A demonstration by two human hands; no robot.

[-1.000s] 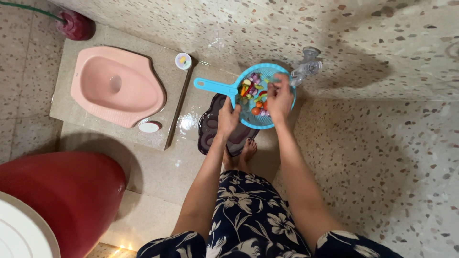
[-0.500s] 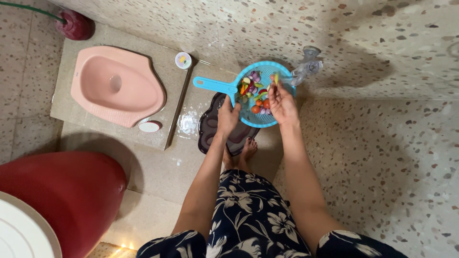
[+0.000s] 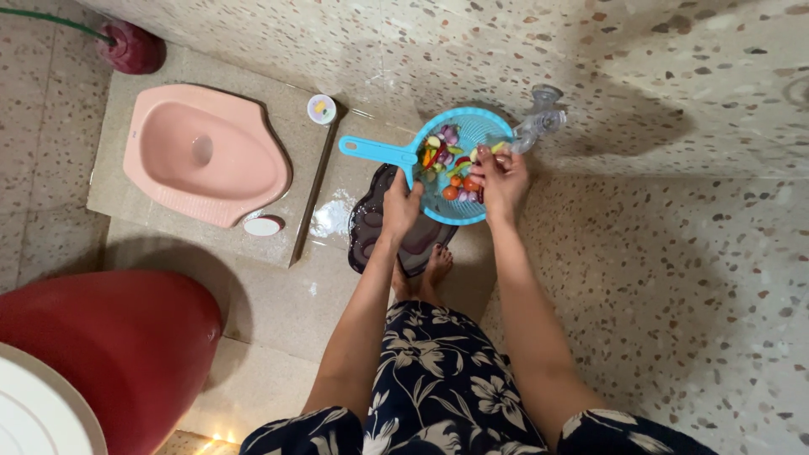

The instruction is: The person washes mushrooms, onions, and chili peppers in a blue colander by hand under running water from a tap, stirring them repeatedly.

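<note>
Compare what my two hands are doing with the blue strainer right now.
The left hand grips the blue strainer at its near rim, close to where the handle joins, holding it up. The right hand reaches into the strainer, its fingers pinching at the colourful vegetable pieces. The left closes on plastic; the right works the food. Both are bare and meet at the strainer under the tap.

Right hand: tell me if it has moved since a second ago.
Yes. The right hand has slid back from the tap toward the near rim of the blue strainer.
</note>
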